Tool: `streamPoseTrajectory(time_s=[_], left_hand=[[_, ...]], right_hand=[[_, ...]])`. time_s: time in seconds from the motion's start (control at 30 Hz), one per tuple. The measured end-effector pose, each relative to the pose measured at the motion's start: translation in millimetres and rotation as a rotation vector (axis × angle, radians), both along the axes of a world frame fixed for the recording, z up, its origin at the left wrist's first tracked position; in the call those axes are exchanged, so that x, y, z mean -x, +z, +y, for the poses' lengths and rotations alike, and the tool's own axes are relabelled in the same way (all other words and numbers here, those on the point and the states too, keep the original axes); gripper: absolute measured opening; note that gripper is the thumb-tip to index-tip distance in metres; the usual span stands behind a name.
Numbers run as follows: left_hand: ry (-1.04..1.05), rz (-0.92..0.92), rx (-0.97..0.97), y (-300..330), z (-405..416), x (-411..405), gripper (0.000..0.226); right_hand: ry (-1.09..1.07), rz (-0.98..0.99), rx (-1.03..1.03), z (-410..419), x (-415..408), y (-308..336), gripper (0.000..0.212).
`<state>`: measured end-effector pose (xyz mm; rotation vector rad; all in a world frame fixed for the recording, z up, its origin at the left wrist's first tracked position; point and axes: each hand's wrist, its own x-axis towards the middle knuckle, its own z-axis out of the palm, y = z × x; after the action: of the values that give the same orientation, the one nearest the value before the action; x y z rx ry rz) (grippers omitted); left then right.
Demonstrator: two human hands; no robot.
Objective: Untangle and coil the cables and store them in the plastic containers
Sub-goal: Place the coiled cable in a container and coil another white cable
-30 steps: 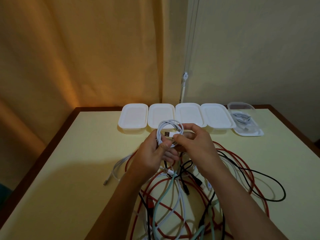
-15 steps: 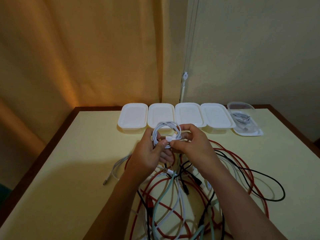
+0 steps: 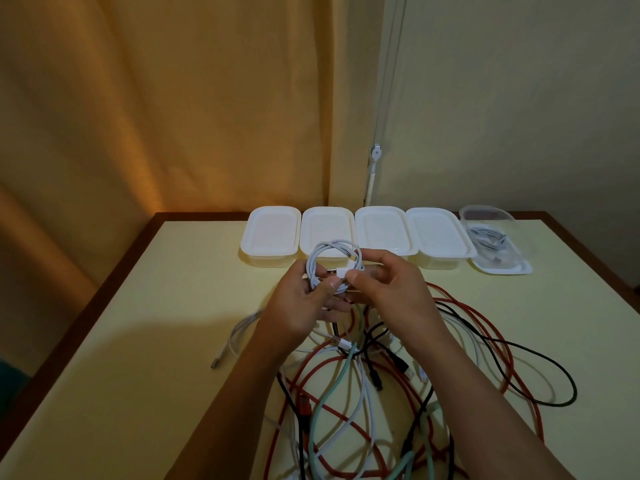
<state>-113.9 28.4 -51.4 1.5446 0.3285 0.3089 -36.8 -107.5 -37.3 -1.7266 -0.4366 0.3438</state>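
One white cable coil (image 3: 334, 265) held up over the middle of the tabletop (image 3: 138, 341), wound into a small round loop of several turns, USB plug end lying across the loop's lower part. Left hand (image 3: 301, 306) gripping the coil's left and lower side, thumb curled over the strands. Right hand (image 3: 391, 292) pinching the plug end between thumb and forefinger, other fingers curled behind the coil.

Against half a second ago — coil and both hands about where they were, plug end now pointing left across the loop instead of tucked at the bottom; a second ago the coil sat slightly nearer the right. Containers and loose tangle unchanged.

Counts: four white lidded containers (image 3: 381, 233) in a row along the far edge, touching side by side; one clear container (image 3: 491, 237) at the far right corner end of the row, standing on its white lid, one coiled whitish cable (image 3: 486, 237) inside. Loose tangle at the near edge under the forearms — red cable (image 3: 485, 327), black cable (image 3: 540, 362), teal cable (image 3: 332, 393), white cable (image 3: 363, 393), overlapping, exact number of cables cannot be told. One more white cable end (image 3: 235, 337) trailing out toward the left edge.
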Motion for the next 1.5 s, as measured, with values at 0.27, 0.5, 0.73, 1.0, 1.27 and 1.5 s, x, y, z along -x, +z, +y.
streamPoseTrajectory(time_s=[0.27, 0.5, 0.73, 1.0, 1.27, 1.5], left_hand=[[-0.02, -0.032, 0.179, 3, 5, 2, 0.011], [0.015, -0.051, 0.238, 3, 3, 1, 0.009], [0.025, -0.145, 0.192, 4, -2, 1, 0.009], [0.064, -0.143, 0.112, 5, -3, 0, 0.013], [0.093, -0.135, -0.075, 7, -4, 1, 0.055], [0.082, -0.028, -0.265, 5, -7, 3, 0.081]], right_hand=[[-0.041, -0.053, -0.069, -3, 3, 9, 0.008], [-0.134, 0.19, -0.233, 4, 6, 9, 0.025], [-0.048, 0.418, -0.362, 5, 11, 16, 0.027], [-0.042, 0.494, -0.398, 1, 4, 14, 0.021], [-0.101, 0.251, -0.218, -2, 0, 9, 0.012], [-0.024, 0.033, 0.009, -4, 1, 7, 0.013]])
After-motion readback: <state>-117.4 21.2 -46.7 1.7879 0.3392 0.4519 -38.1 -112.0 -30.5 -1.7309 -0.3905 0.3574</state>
